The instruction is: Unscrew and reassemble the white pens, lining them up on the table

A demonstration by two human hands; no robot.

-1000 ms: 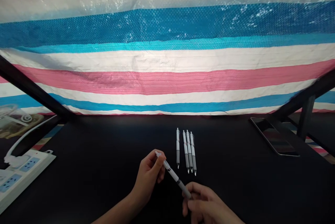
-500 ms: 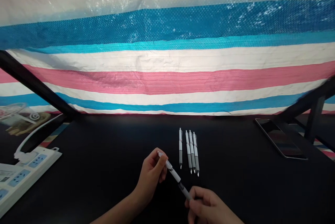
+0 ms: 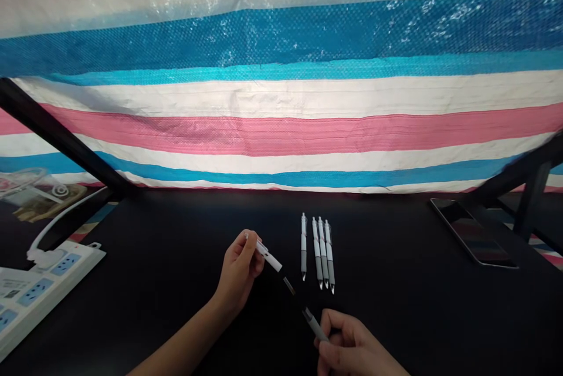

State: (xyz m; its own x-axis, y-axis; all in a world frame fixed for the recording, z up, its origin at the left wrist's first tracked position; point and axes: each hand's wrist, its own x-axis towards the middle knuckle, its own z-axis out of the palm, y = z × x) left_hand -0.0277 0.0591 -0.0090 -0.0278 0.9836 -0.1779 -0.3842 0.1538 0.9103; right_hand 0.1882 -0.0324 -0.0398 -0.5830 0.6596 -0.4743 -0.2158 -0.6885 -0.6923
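Note:
A pen is in two parts between my hands. My left hand (image 3: 237, 273) is closed, thumb and fingers pinching the clicker end of the white upper barrel (image 3: 270, 260). My right hand (image 3: 352, 344) grips the grey lower section (image 3: 315, 324) near its end, fingers curled. In the gap between the parts shows a thin dark refill (image 3: 289, 285); which part holds it I cannot tell. Beyond my hands several white pens with grey grips lie tips toward me: one pen (image 3: 303, 247) apart on the left, the others in a close group (image 3: 324, 253).
A white power strip (image 3: 65, 270) with a plugged cable lies at the left. On the right is a dark phone (image 3: 472, 234). Black frame bars (image 3: 65, 138) rise at both sides of the black table (image 3: 185, 235), and a striped sheet (image 3: 281, 94) hangs behind.
My left hand has moved up and left with the white barrel, drawing it away from the grey section and baring the refill. My right hand has barely moved.

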